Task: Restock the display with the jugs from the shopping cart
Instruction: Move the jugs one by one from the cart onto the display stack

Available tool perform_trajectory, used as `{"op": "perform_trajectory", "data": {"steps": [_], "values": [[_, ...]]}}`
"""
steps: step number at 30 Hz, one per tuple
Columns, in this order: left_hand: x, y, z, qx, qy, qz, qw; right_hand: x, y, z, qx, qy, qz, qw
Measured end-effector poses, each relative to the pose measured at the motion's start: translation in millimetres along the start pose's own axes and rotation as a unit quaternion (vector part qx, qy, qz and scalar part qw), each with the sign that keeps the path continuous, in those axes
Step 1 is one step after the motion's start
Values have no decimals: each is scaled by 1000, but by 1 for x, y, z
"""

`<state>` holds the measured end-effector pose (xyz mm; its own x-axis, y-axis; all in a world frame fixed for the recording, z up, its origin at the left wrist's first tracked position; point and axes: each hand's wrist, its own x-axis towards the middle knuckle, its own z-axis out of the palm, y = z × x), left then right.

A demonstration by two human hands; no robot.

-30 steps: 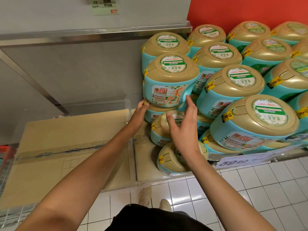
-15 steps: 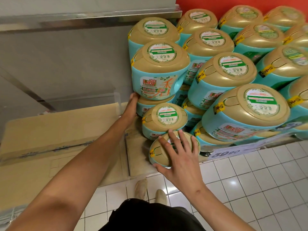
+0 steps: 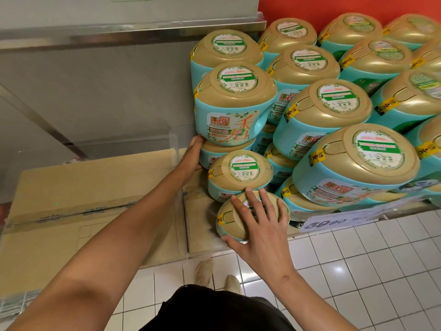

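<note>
Fingers of right hand straight, splayed, pressing lowest jug at lower centre; lid facing outward, long axis running into display. Left hand flat against stacked jugs, gripping nothing.

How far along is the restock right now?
Done: a tall stack of jugs is already up. In hand: the right hand lies flat on the lid of the lowest front jug, and the left hand touches the left-edge jug behind it. Left: no waiting jugs are in view, so the remainder can't be counted.
</note>
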<state>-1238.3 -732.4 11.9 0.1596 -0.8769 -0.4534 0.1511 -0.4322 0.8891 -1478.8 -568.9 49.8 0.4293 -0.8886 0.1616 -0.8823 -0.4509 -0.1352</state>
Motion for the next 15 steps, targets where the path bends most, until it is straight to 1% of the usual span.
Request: {"op": "perform_trajectory", "data": {"steps": [2, 4, 8, 10, 12, 15], "values": [[-4, -1, 0, 3, -3, 11, 1000, 0, 1, -2, 14, -1, -2, 1000], [-11, -5, 1, 5, 9, 40, 999, 0, 2, -5, 44, 6, 1, 999], [-50, -17, 0, 27, 74, 97, 992, -1, 2, -12, 165, 62, -12, 984], [-78, -27, -5, 26, 106, 102, 989, -1, 0, -17, 220, 82, -25, 972], [-110, -40, -15, 0, 128, 102, 987, -3, -7, -19, 253, 72, -48, 964], [-172, -61, -37, -9, 149, 110, 983, -11, -26, -17, 282, 50, -111, 952]]}}
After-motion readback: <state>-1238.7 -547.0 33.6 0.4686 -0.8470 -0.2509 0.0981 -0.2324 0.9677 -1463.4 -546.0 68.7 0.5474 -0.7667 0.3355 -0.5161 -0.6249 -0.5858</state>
